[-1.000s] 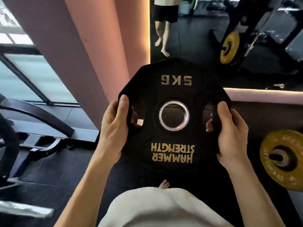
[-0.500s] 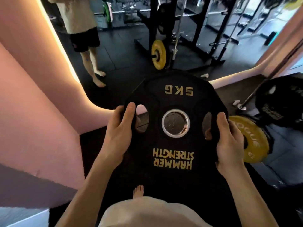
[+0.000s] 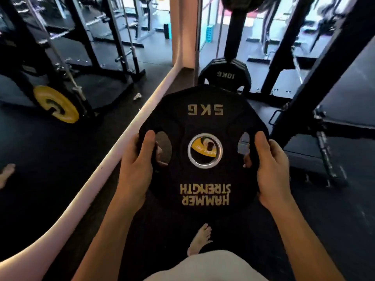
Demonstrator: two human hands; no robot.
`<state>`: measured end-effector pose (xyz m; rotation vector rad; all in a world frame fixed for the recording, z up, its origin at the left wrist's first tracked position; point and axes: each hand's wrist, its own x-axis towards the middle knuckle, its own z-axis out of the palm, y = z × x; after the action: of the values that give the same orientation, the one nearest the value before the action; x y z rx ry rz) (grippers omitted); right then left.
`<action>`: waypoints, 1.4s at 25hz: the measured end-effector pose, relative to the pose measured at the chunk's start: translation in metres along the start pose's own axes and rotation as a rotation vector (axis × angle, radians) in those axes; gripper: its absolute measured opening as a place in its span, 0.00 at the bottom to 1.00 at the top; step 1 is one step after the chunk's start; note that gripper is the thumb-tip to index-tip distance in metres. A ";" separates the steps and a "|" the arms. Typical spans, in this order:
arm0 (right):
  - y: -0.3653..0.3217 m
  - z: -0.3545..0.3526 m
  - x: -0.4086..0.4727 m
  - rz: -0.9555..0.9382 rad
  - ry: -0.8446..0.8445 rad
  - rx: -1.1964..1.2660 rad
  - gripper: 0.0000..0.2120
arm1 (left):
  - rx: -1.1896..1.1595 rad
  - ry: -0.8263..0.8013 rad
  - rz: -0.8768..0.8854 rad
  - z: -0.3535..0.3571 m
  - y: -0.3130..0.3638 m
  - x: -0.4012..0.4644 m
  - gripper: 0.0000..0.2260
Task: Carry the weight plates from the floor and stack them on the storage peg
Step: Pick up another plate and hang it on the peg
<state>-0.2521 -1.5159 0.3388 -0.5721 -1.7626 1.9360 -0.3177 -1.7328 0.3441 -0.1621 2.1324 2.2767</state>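
Note:
I hold a black 5 kg weight plate [image 3: 205, 118] flat in front of me, its gold lettering upside down. My left hand [image 3: 136, 169] grips its left handle slot and my right hand [image 3: 269, 169] grips its right one. Through the plate's steel centre ring a yellow plate [image 3: 199, 146] shows below. Just beyond the held plate stand black 10 kg plates [image 3: 225, 75] stacked upright at the foot of a black rack post [image 3: 236, 35]. The peg itself is hidden.
A mirror wall on the left, edged by a pink ledge [image 3: 142, 110], reflects a rack and a yellow plate [image 3: 55, 104]. A black rack frame [image 3: 316, 63] and its base [image 3: 324, 155] stand to the right. My bare foot [image 3: 199, 240] is on the dark floor.
My view has swung right, away from the pink wall and mirror, and the rack with the 10 kg plates now lies straight ahead. The 5 kg plate stays in both hands.

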 end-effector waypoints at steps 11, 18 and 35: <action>-0.035 0.009 0.174 -0.158 0.211 0.052 0.15 | -0.059 -0.205 0.120 0.129 0.050 0.171 0.12; -0.082 0.022 0.279 -0.292 0.223 0.041 0.17 | -0.109 -0.233 0.265 0.197 0.100 0.261 0.10; -0.165 0.080 0.545 -0.485 0.269 0.010 0.19 | -0.050 -0.324 0.615 0.339 0.198 0.511 0.16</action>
<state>-0.7307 -1.2478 0.5105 -0.3393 -1.5446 1.4605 -0.8642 -1.4384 0.5176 0.9168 2.1488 2.4013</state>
